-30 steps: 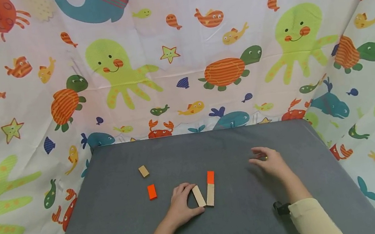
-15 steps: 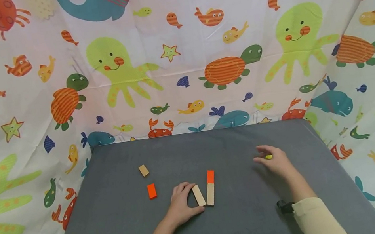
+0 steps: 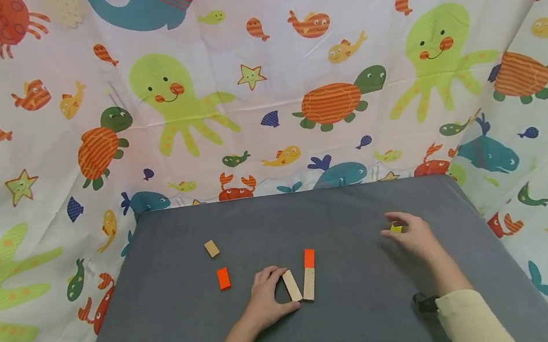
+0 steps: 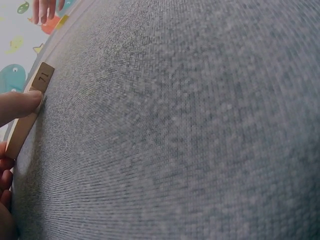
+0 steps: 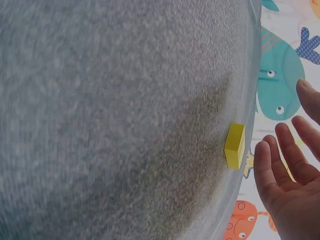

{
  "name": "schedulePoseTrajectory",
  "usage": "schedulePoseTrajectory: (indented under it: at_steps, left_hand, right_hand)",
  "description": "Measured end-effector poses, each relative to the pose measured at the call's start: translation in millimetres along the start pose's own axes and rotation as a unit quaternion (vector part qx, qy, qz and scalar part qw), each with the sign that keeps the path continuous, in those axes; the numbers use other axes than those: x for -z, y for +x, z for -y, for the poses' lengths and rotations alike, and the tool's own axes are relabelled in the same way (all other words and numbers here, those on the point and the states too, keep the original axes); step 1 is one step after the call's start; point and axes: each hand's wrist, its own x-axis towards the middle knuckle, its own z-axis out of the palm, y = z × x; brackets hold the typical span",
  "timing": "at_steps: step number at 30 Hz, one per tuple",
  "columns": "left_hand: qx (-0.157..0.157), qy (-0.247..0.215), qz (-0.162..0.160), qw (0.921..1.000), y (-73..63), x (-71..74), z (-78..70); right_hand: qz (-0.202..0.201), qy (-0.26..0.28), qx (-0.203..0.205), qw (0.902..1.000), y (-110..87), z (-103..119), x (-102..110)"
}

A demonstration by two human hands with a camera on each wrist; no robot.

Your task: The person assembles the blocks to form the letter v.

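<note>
My left hand (image 3: 267,299) pinches a plain wooden block (image 3: 292,286) lengthwise, thumb at its near end and fingers at its far end. Just right of it lies another wooden block (image 3: 309,284), with an orange block (image 3: 309,258) end to end beyond it. In the left wrist view, the thumb touches wood near a block end marked "71" (image 4: 43,76). Over the table's right side, my right hand (image 3: 414,235) hovers with its fingers spread. A yellow block (image 5: 235,146) lies on the cloth near those fingers, apart from them in the right wrist view.
A small wooden block (image 3: 212,248) and an orange block (image 3: 223,278) lie on the left part of the grey cloth-covered table (image 3: 169,326). A curtain (image 3: 263,96) printed with sea animals stands behind the table and along its sides.
My right hand has shifted a little to the right, and more of the yellow block shows between its fingers. The left hand and its wooden block have stayed in place.
</note>
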Motion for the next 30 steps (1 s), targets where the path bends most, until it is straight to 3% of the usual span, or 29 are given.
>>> schedulePoseTrajectory:
  at_steps: [12,22,30]
  left_hand:
    - [0.007,-0.002,0.002,1.0,0.1,-0.5,-0.3]
    - [0.004,-0.005,-0.001,1.0,-2.0,1.3,-1.9]
    - [0.008,-0.004,0.001,1.0,-1.4,0.9,-2.0]
  right_hand:
    - [-0.035,-0.024,-0.027,0.9988,0.0,-11.5,5.9]
    - [-0.023,-0.025,-0.066,0.9972,6.2,-19.0,6.9]
    - [-0.01,-0.031,-0.066,0.9973,9.6,-25.4,5.7]
